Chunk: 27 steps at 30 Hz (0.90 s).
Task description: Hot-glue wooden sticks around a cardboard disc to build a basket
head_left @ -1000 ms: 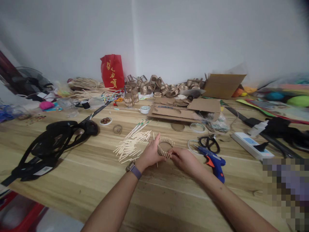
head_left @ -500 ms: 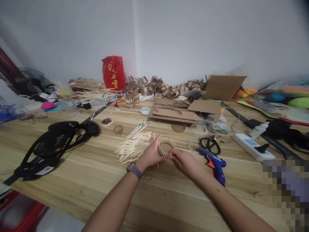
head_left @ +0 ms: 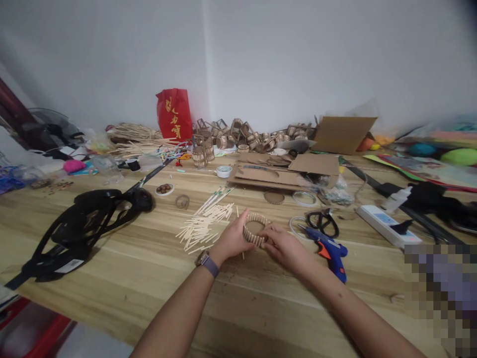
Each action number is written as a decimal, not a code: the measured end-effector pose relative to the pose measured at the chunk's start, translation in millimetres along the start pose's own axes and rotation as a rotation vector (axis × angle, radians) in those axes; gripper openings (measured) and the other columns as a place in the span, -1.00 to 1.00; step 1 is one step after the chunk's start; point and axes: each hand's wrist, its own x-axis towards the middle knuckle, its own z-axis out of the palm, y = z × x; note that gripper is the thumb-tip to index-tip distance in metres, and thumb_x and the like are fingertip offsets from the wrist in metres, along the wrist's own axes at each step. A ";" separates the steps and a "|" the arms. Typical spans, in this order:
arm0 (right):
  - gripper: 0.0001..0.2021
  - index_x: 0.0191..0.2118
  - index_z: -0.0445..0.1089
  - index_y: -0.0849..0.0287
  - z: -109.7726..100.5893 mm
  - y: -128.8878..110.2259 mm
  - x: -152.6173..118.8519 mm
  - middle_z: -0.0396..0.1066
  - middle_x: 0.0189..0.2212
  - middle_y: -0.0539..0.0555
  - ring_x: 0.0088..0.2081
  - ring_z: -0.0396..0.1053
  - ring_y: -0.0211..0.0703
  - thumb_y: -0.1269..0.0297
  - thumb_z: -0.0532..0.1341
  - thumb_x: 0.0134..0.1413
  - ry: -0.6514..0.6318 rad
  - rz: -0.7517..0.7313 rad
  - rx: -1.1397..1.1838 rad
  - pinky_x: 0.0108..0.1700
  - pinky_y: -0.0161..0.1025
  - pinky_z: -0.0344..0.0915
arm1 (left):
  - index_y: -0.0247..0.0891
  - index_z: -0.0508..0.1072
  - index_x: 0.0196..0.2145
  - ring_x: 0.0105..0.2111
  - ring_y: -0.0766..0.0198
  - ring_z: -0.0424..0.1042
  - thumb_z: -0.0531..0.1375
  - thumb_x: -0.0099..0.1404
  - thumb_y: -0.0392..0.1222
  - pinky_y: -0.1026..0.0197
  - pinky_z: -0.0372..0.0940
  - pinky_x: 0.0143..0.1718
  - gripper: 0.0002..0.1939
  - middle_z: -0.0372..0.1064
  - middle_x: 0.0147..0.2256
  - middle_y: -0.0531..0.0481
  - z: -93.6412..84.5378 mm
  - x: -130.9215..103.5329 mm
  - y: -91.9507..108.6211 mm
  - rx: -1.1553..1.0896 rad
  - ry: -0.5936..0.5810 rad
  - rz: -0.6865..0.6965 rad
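Observation:
A small round cardboard basket (head_left: 255, 227), ringed with short upright wooden sticks, is held just above the table. My left hand (head_left: 234, 235) grips its left side, thumb along the near edge and fingers behind. My right hand (head_left: 278, 242) pinches at the near right rim; its fingertips touch the sticks there, and whether a loose stick is between them is hard to see. Left of the hands lies a scattered heap of cut wooden sticks (head_left: 203, 223). A blue glue gun (head_left: 328, 248) rests on its side to the right, beside black-handled scissors (head_left: 323, 223).
Cardboard sheets (head_left: 268, 176) lie behind the hands, with finished stick baskets (head_left: 253, 136) piled along the wall. A black strapped headset (head_left: 89, 223) takes up the left. At right sit a white power strip (head_left: 387, 224) and a glue bottle (head_left: 397, 200). A dish of brown beads (head_left: 164, 189) stands mid-left.
My right hand's fingers have shifted slightly up and curled over the basket's right rim. The left hand keeps its grip, and the view has moved a little.

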 end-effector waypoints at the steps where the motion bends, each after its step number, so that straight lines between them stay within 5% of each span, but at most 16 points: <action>1: -0.70 -0.06 0.39 0.16 -4.2 0.5 -1.2 0.41 -0.15 0.18 -0.11 0.38 -0.02 0.41 0.18 0.04 0.028 0.005 -0.012 -0.07 -0.14 0.30 | -0.26 -0.15 0.32 0.25 -0.04 0.04 0.36 -0.09 -0.29 -0.02 0.00 0.24 0.12 0.01 0.27 -0.25 -0.3 0.0 -0.6 0.008 0.001 0.004; 3: -0.64 0.02 0.33 0.14 -17.0 3.2 -6.2 0.40 -0.13 0.19 -0.11 0.38 0.00 0.28 0.20 0.06 0.105 0.044 -0.052 -0.09 -0.13 0.31 | -0.27 -0.14 0.32 0.26 -0.05 0.02 0.37 -0.09 -0.28 -0.02 -0.01 0.25 0.12 0.00 0.27 -0.26 -1.9 -0.1 -0.7 0.020 -0.005 0.006; 6: -0.75 -0.21 0.40 0.14 -44.6 12.5 -23.0 0.44 -0.30 0.16 -0.27 0.42 -0.02 0.11 0.10 0.16 0.153 0.185 -0.174 -0.24 -0.15 0.32 | -0.29 -0.15 0.32 0.26 -0.05 0.02 0.36 -0.08 -0.30 -0.01 -0.02 0.25 0.11 -0.01 0.27 -0.28 -6.6 -1.2 0.4 0.035 -0.033 -0.007; 11: -0.59 -0.62 0.29 0.07 -82.3 37.5 -68.7 0.40 -0.63 0.16 -0.53 0.42 0.05 -0.05 0.07 0.12 -0.025 0.735 -0.478 -0.52 -0.17 0.15 | -0.32 -0.26 0.33 0.31 -0.06 -0.11 0.36 -0.10 -0.32 -0.03 -0.09 0.29 0.18 -0.19 0.32 -0.32 -7.6 -3.5 1.3 0.029 -0.077 0.021; 13: -0.54 -0.71 0.26 0.06 -84.6 46.1 -83.0 0.40 -0.66 0.23 -0.54 0.43 0.10 -0.08 0.10 0.08 -0.058 0.828 -0.503 -0.52 -0.13 0.13 | -0.33 -0.29 0.33 0.32 -0.08 -0.19 0.41 -0.13 -0.25 -0.05 -0.14 0.30 0.24 -0.26 0.33 -0.33 -2.9 -3.5 2.0 0.022 -0.048 0.029; 18: -0.55 -0.69 0.29 0.08 -67.3 53.7 -90.4 0.44 -0.65 0.19 -0.57 0.40 0.03 -0.14 0.13 -0.01 -0.037 0.806 -0.200 -0.52 -0.14 0.15 | -0.33 -0.28 0.33 0.32 -0.07 -0.20 0.38 -0.11 -0.28 -0.06 -0.13 0.31 0.20 -0.25 0.33 -0.32 10.1 -2.7 6.8 0.055 0.061 0.027; 23: -0.64 -0.67 0.33 0.11 -59.0 58.9 -87.8 0.40 -0.71 0.11 -0.61 0.35 0.00 -0.07 0.23 -0.19 0.133 0.849 -0.059 -0.55 -0.17 0.12 | -0.32 -0.23 0.33 0.32 -0.04 -0.18 0.29 -0.06 -0.35 -0.04 -0.11 0.31 0.10 -0.22 0.32 -0.28 14.3 -2.8 8.2 0.072 0.084 0.055; 27: -0.73 -0.57 0.37 0.12 -62.4 57.0 -92.6 0.37 -0.66 0.01 -0.57 0.29 -0.14 0.03 0.32 -0.35 0.384 0.819 0.331 -0.52 -0.23 0.16 | -0.32 -0.21 0.32 0.31 -0.04 -0.14 0.28 -0.05 -0.35 -0.05 -0.08 0.30 0.07 -0.17 0.31 -0.28 15.6 -2.3 6.9 0.088 0.098 0.071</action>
